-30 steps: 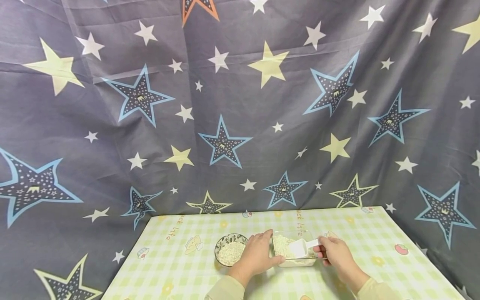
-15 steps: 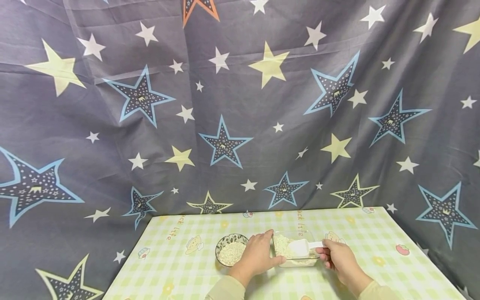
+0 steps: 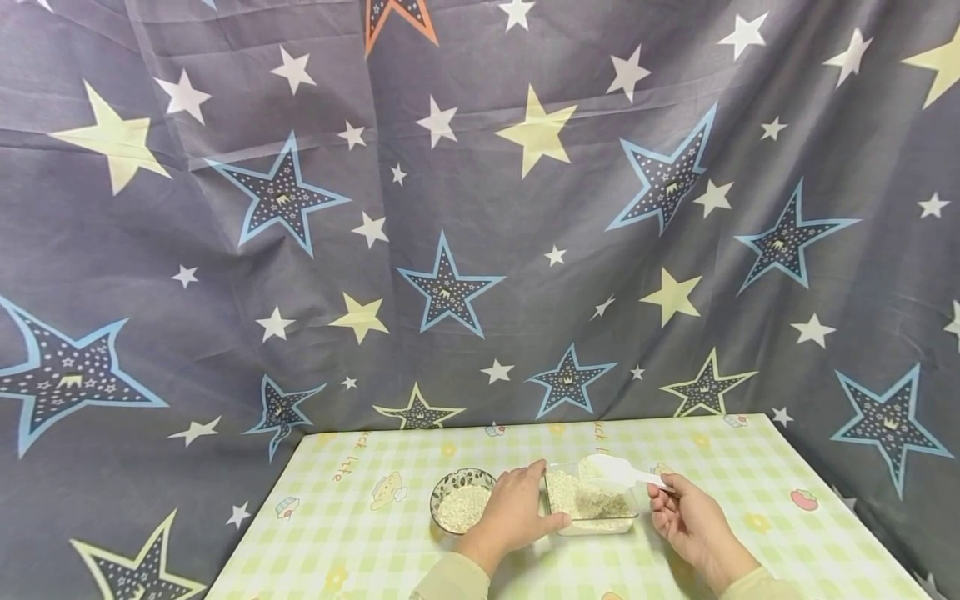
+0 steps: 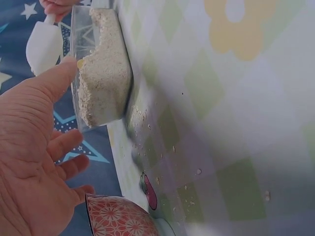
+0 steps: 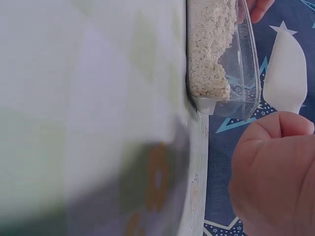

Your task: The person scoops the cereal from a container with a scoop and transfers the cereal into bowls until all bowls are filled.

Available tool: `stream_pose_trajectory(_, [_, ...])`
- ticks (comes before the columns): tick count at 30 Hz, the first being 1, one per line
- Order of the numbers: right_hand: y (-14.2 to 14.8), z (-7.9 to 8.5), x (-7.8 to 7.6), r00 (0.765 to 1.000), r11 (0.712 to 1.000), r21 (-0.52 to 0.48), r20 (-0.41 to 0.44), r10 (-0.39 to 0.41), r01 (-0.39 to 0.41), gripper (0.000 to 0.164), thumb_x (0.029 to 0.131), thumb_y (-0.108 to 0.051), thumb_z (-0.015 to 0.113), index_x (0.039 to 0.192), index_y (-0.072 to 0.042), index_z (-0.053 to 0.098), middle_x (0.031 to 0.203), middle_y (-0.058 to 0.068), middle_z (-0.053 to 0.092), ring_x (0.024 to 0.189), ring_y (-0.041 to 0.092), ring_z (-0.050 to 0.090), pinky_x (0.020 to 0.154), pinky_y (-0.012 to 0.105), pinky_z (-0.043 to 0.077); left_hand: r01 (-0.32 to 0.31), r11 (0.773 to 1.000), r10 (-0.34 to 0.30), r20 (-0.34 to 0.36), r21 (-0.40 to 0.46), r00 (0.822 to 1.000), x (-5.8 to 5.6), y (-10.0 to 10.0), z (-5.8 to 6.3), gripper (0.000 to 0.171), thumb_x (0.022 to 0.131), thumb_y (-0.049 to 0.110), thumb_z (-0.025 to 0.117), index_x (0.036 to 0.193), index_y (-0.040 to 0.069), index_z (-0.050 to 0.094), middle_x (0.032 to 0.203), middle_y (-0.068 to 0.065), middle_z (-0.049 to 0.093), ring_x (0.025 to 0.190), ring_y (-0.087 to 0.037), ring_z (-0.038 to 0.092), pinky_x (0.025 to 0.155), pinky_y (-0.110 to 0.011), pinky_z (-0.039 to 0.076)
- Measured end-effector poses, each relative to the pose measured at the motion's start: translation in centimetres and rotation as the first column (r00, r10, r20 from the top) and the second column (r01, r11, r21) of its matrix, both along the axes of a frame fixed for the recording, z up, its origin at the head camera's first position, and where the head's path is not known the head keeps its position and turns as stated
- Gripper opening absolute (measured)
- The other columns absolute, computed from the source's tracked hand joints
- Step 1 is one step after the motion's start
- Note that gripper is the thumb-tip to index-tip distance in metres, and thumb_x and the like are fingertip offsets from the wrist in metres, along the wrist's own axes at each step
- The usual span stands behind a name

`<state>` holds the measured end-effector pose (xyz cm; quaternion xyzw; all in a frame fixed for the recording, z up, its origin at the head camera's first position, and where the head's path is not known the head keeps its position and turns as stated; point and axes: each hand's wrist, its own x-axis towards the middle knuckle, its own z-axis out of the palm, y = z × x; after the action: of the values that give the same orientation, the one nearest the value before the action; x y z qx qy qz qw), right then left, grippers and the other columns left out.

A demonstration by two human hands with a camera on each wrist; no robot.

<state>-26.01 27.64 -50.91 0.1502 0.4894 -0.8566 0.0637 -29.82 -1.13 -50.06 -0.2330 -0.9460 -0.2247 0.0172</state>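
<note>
A clear rectangular container [image 3: 600,527] of oat flakes stands on the table. My left hand [image 3: 513,507] grips its left end, thumb at the near corner and a fingertip at the far one. In the left wrist view that thumb lies over the rim, with the other fingers spread loosely. My right hand [image 3: 693,521] pinches the handle of a white scoop [image 3: 609,468] between thumb and fingers. The scoop is raised above the container's far side. In the right wrist view the scoop [image 5: 286,73] shows above the rim, beyond the curled hand [image 5: 275,172].
A patterned bowl [image 3: 442,521] with more oat flakes stands just left of my left hand; its red outside [image 4: 118,216] shows in the left wrist view. Loose flakes [image 4: 187,189] are scattered on the checked tablecloth [image 3: 360,533]. A star-printed curtain [image 3: 480,208] hangs behind the table.
The scoop has come up out of the oat flakes and is now above the container, with my right hand shifted slightly right. My left hand and the bowl have stayed put.
</note>
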Motion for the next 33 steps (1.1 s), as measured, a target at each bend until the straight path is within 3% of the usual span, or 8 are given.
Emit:
stream_pose_trajectory(8, [-0.2,0.5,0.0,1.0,0.999,-0.031,-0.008,0.009,-0.009,0.021,0.116,-0.023,0.034,0.11,-0.01,0.05,0.077,-0.007,0.066,0.064,-0.002,0.057,0.054,0.011,0.046,-0.008,0.999,0.009,-0.015,0.054,1.0,0.1,-1.9,0.4,0.099,0.087,0.057,0.083,0.161,0.006,0.044,0.16,-0.016,0.055,0.149,-0.042,0.05,0.128,-0.06,0.037])
stream_pose_trajectory(14, [-0.9,1.7,-0.2,0.999,0.999,-0.017,-0.031,0.036,-0.037,0.027,0.116,-0.023,0.035,0.105,-0.007,0.054,0.078,-0.007,0.064,0.064,-0.001,0.056,0.054,0.011,0.047,-0.047,0.991,0.047,-0.001,0.122,0.999,0.1,-6.6,0.6,0.103,0.086,0.061,0.083,0.163,0.006,0.041,0.164,-0.021,0.049,0.153,-0.047,0.043,0.127,-0.067,0.034])
stream_pose_trajectory(23, [-4.1,2.9,-1.2,0.993,0.997,0.047,-0.089,0.073,-0.069,0.027,0.116,-0.022,0.038,0.103,-0.007,0.055,0.077,-0.008,0.065,0.063,-0.002,0.054,0.054,0.011,0.046,-0.154,0.972,0.152,0.024,0.176,0.988,0.0,-13.3,-0.7,0.11,0.081,0.062,0.087,0.163,0.006,0.041,0.161,-0.024,0.051,0.151,-0.051,0.042,0.122,-0.072,0.038])
stream_pose_trajectory(27, [-6.5,3.3,-1.6,0.993,0.995,0.082,-0.092,0.071,-0.063,0.024,0.115,-0.022,0.039,0.109,-0.004,0.054,0.078,-0.007,0.065,0.063,-0.002,0.054,0.053,0.01,0.045,-0.16,0.968,0.158,0.027,0.193,0.987,0.3,-14.3,-0.9,0.111,0.079,0.063,0.088,0.162,0.004,0.042,0.16,-0.026,0.052,0.15,-0.052,0.043,0.122,-0.074,0.037])
stream_pose_trajectory(33, [-10.0,3.6,-2.1,0.993,0.988,0.147,-0.098,0.067,-0.052,0.024,0.113,-0.021,0.044,0.105,-0.003,0.058,0.076,-0.005,0.067,0.062,-0.001,0.054,0.052,0.01,0.047,-0.142,0.975,0.143,0.01,0.173,0.99,0.5,-14.8,-1.4,0.116,0.075,0.068,0.088,0.161,0.004,0.043,0.159,-0.026,0.053,0.149,-0.052,0.045,0.121,-0.075,0.036])
